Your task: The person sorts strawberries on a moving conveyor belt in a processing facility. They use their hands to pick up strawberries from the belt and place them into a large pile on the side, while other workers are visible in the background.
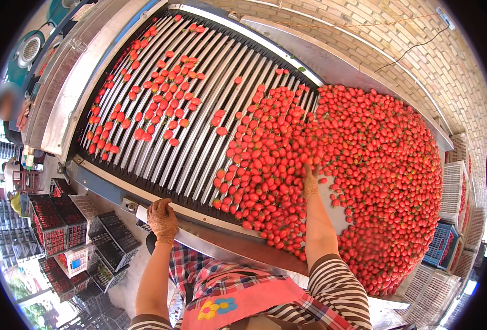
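Note:
Small red oval tomatoes [384, 173] lie in a deep heap on a metal feed table at the right. Others are spread over a roller conveyor [202, 111] of metal bars, densely at its right end and thinly farther left. My right hand [311, 181], in a soiled glove, reaches among the tomatoes where the heap meets the rollers; its fingers are partly hidden by them, so its grip cannot be made out. My left hand [162, 218], in a similar glove, rests on the metal edge [185, 238] at the near side of the conveyor.
Stacked black crates [66, 222], many with tomatoes, stand at the lower left. White crates [454, 189] and a blue crate [439, 245] stand at the right. A brick wall [392, 45] runs behind the conveyor. Another person [10, 107] is at the far left, near machinery.

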A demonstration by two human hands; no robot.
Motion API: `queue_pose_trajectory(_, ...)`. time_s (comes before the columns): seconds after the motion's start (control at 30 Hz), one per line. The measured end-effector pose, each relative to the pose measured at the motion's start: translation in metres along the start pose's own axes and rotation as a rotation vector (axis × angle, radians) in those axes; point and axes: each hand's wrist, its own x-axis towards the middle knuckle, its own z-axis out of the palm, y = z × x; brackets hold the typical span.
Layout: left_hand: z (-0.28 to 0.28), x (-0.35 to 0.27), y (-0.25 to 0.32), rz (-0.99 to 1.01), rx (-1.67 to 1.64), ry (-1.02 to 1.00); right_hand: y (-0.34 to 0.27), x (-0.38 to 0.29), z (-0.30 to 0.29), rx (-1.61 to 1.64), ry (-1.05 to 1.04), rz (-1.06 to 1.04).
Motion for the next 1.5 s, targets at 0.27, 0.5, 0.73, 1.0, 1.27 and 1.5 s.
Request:
queue_pose_trajectory(0.27, -0.009, -0.007, -0.007, -0.033, 0.034, 0.001, -0.036, -0.094, 0.017, -0.630, -0.404, -0.172)
queue_pose_trajectory(0.5, -0.002, -0.004, 0.003, -0.049, 0.032, -0.042, 0.047, -0.143, -0.015, -1.314, -0.171, 0.022)
queue_pose_trajectory(0.73, -0.007, -0.001, 0.000, 0.000, 0.019, -0.078, 0.001, -0.201, 0.059, -0.898, -0.728, 0.000)
queue_pose_trajectory(1.0, -0.007, -0.001, -0.002, -0.063, -0.072, -0.075, -0.063, -0.147, 0.199, -0.987, -0.560, -0.662)
queue_pose_trajectory(1.27, -0.002, 0.000, -0.002, -0.020, -0.044, -0.076, -0.045, -0.091, 0.268, -1.173, -0.203, -0.957)
queue_pose_trajectory(1.5, -0.004, 0.000, 0.002, 0.005, -0.026, -0.076, -0.008, -0.078, 0.169, -1.312, -0.046, -0.900)
